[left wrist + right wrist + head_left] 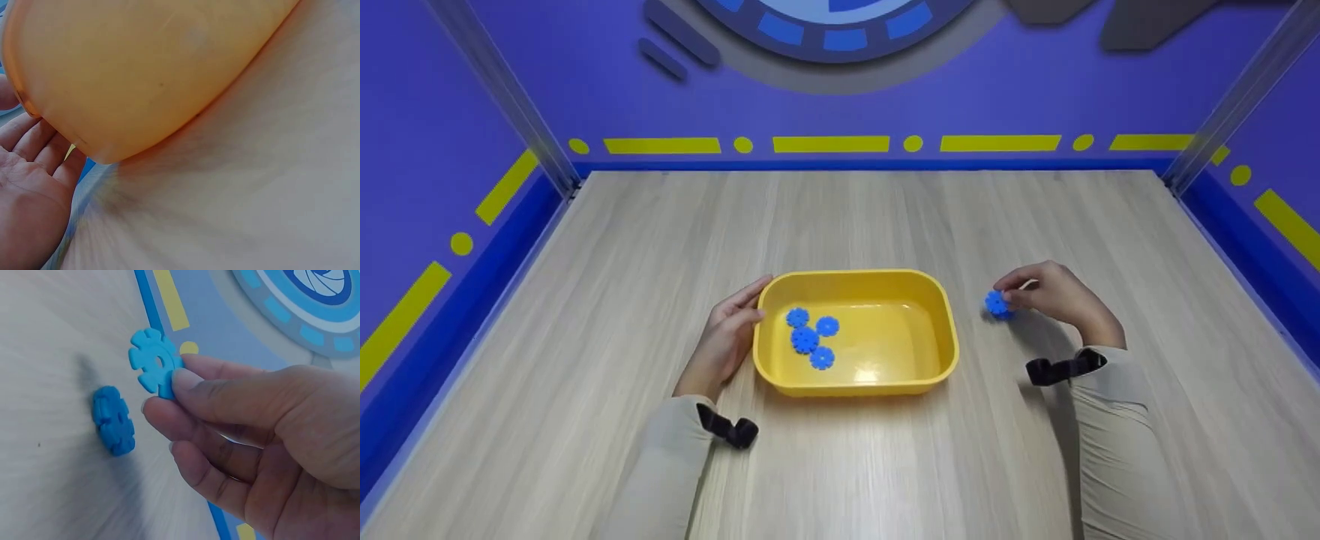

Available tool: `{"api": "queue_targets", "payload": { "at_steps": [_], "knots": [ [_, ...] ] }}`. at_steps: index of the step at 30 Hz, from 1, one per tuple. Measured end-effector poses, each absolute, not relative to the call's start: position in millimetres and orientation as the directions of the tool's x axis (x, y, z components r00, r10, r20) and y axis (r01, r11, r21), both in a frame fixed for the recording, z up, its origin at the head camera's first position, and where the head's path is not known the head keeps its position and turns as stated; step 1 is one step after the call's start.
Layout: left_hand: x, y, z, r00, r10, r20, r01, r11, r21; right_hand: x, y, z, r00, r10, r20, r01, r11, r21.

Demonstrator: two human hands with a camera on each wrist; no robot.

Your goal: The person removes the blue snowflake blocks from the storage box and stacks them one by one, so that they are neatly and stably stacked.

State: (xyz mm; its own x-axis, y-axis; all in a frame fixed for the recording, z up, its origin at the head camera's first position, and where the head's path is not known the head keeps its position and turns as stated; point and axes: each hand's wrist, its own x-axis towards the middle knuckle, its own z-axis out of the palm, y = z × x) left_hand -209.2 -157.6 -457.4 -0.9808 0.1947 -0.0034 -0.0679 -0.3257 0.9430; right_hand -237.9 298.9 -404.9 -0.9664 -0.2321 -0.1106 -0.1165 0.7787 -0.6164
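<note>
A yellow plastic tub [885, 384] stands on the table, with several blue notched discs [823, 358] lying in its left half. My left hand [727, 341] holds the tub's left side, thumb at the rim and fingers along the outer wall. Right of the tub, my right hand [1057, 300] pinches one blue notched disc [145, 374] between thumb and fingertips, raised off the table. Just below it, more of the same blue discs [114, 422] lie on the table, apparently stacked; how many is unclear.
The pale wood-grain table [840, 225] is bounded by blue-purple panels [840, 112] at the back and both sides. Black wrist straps [1057, 370] sit at both cuffs.
</note>
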Motion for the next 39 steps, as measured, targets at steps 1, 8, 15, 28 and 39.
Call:
{"api": "queue_targets", "payload": {
  "at_steps": [1,8,15,28,39],
  "knots": [
    [-208.9,-157.4,-457.1,-0.981,0.194,-0.005,-0.070,-0.327,0.942,-237.7,299.7,-405.5,-0.967,-0.228,-0.114,-0.111,0.781,-0.615],
    [-208.5,-157.2,-456.2,-0.982,0.188,-0.018,-0.080,-0.328,0.941,-237.6,303.3,-408.2,-0.970,-0.201,-0.133,-0.078,0.785,-0.615],
    [-209.1,-157.3,-457.0,-0.984,0.180,-0.012,-0.071,-0.329,0.942,-238.3,305.1,-411.3,-0.973,-0.199,-0.119,-0.089,0.794,-0.601],
    [-209.2,-157.3,-456.2,-0.979,0.204,-0.003,-0.075,-0.346,0.935,-236.1,305.2,-410.3,-0.965,-0.165,-0.202,-0.007,0.791,-0.611],
    [-208.7,-157.7,-456.0,-0.978,0.207,0.001,-0.072,-0.345,0.936,-235.8,305.5,-409.7,-0.964,-0.148,-0.220,0.011,0.806,-0.592]
  ]
}}
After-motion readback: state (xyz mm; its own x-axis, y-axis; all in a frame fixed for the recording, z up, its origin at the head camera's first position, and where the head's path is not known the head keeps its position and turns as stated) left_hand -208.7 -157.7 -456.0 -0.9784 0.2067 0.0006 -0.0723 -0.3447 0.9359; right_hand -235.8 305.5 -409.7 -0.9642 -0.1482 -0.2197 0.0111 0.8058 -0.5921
